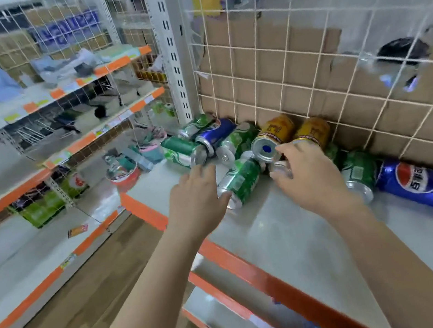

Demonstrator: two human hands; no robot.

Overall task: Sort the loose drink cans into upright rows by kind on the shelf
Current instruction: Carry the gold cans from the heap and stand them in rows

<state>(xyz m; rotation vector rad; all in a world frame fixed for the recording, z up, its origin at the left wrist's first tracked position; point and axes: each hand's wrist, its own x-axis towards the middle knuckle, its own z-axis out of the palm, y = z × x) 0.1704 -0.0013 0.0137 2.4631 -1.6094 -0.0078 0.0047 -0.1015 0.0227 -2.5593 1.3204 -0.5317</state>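
1. Glossy printed metal is seen on the green can [241, 182], gold can [276, 130] and blue can [418, 183] before the wire grid [255, 48].
2. The wire grid is shown as white-coated metal.
3. Matt brown cardboard [308, 66] is seen behind the wire grid.
4. A smooth, pale, faintly sheened shelf board [294, 236] is seen below the wire grid.

Brown plank floor [63, 321], wire-mesh racks [111, 66], cardboard [278, 60].

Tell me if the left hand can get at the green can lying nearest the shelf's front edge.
Probably yes: the left hand is open right beside the green can, with nothing between them and the can's near side exposed.
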